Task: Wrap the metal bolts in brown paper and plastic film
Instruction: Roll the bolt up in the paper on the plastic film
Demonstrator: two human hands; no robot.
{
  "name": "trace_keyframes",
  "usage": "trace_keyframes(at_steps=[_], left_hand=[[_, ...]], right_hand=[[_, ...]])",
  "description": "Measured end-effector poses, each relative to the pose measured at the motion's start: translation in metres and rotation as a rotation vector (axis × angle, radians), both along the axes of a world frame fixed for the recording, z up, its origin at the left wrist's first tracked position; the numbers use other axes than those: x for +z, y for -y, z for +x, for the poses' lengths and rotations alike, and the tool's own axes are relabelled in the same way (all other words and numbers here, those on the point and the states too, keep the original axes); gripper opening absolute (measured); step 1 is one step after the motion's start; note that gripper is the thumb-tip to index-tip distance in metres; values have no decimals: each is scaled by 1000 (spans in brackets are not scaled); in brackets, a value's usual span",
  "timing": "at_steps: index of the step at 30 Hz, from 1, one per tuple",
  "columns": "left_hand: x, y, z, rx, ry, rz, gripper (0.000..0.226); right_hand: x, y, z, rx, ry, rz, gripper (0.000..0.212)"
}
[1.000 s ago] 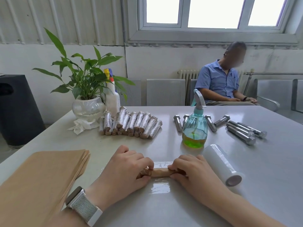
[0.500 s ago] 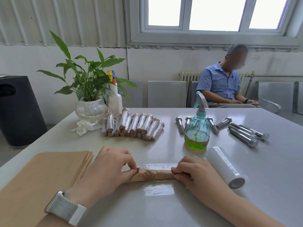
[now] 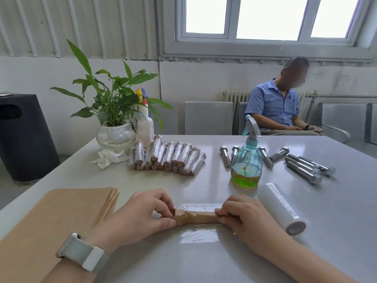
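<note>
At nine o'clock on the grey table [image 3: 336,231] lies a stack of brown paper sheets [image 3: 61,213], its near corner under the person's left forearm, which wears a watch [image 3: 83,255] with a woven grey band. Beyond it, at eleven o'clock, a potted plant [image 3: 114,111] stands in a white pot with a crumpled tissue [image 3: 106,158] at its foot and a white spray bottle [image 3: 145,125] just beside it. A pile of wrapped bolts [image 3: 167,156], film over brown paper, lies next to that bottle toward twelve o'clock.

At six o'clock the left hand [image 3: 140,215] pinches the left end of a paper-wrapped bolt [image 3: 195,217], fingers and thumb curled round it. The bolt lies crosswise on a sheet of plastic film [image 3: 199,234] spread flat on the table. The right hand [image 3: 248,217] grips the bolt's right end in the same way, so both hands are clamped on it, one at each end.

Toward one o'clock stands a teal spray bottle [image 3: 246,166] with green liquid in its base. Bare metal bolts [image 3: 304,172] lie round and beyond it toward two o'clock. A roll of plastic film [image 3: 281,207] lies at three o'clock, just beside the right hand. Behind the table a person in a blue shirt [image 3: 273,107] sits on a bench.
</note>
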State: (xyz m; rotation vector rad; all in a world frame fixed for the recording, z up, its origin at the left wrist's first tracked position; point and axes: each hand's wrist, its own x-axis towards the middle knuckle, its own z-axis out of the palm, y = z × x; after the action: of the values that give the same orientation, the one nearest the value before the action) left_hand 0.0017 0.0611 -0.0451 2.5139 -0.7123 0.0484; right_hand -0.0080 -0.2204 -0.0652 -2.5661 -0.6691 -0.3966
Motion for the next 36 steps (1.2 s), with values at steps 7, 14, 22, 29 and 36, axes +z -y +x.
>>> trace_keyframes(at_steps=[7, 14, 22, 29, 36], left_hand=[[1, 1, 1, 92, -87, -178, 21], [0, 2, -2, 120, -22, -183, 23], [-4, 13, -8, 228, 47, -106, 9], [-2, 19, -5, 312, -7, 7, 16], [9, 30, 1, 235, -24, 335, 21]], right_hand=[[0, 1, 1, 0, -9, 27, 3], [0, 1, 0, 3, -15, 51, 3], [0, 0, -1, 5, 0, 55, 3], [0, -1, -1, -4, 5, 49, 1], [-1, -1, -2, -11, 12, 44, 2]])
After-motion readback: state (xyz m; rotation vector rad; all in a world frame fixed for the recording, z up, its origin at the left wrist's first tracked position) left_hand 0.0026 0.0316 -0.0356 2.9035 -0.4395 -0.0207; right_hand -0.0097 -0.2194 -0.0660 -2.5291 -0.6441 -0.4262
